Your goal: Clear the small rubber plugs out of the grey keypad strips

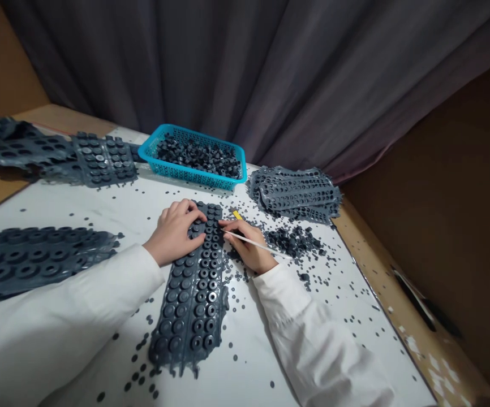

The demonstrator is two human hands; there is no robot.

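A dark grey moulded rubber sheet [188,294] with rows of round raised parts lies lengthwise on the white table. The right-hand rows show centre holes; the left-hand ones look solid on top. Across the sheet's upper left part rests my left hand [177,232], its fingers bent and thumb apart from the index finger, pressing on it. My right hand [249,246] pinches a thin white stick [262,245] at the sheet's right edge, its tip near the holed rows. Just beyond those fingers is a yellow strip [237,215], partly hidden.
A blue basket [151,150] of small dark rubber parts stands at the back. Punched-out sheets [296,192] are stacked at right, near a pile of loose black bits [296,242]. More sheets [104,158] lie back left, another sheet [37,257] at left. Small black discs are scattered about.
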